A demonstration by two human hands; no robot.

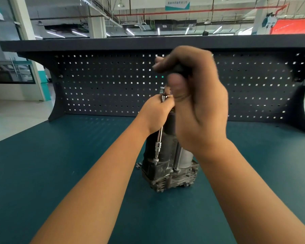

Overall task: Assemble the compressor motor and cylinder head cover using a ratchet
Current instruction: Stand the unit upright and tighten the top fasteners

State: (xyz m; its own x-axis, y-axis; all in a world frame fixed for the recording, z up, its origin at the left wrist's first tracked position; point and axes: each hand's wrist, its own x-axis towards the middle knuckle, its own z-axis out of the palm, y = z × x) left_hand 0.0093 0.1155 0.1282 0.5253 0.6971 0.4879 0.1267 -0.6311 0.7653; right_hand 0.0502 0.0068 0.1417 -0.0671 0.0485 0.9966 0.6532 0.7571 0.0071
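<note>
The teal surface [60, 173] fills the foreground and runs back to a dark perforated back panel [95, 85] capped by a flat shelf [77, 44]. The compressor [165, 171] stands upright on the surface, near the middle and well forward of the panel. Its ribbed metal base is down, a dark cylindrical body rises from it, and a paler grey cylinder [185, 156] sits just beside that body on the right. The right hand [199, 106] is raised above the unit, its fingers curled round the black handle [179, 68] of the ratchet [159, 138]; this hand is blurred. The left hand [157, 111] grips the top of the chrome extension bar, just below the ratchet head. The bar slants down the left side of the dark body, and its tip meets the compressor housing near the base. Two or three small metal pieces [138, 166], too small to identify, lie on the surface just left of the base.
</note>
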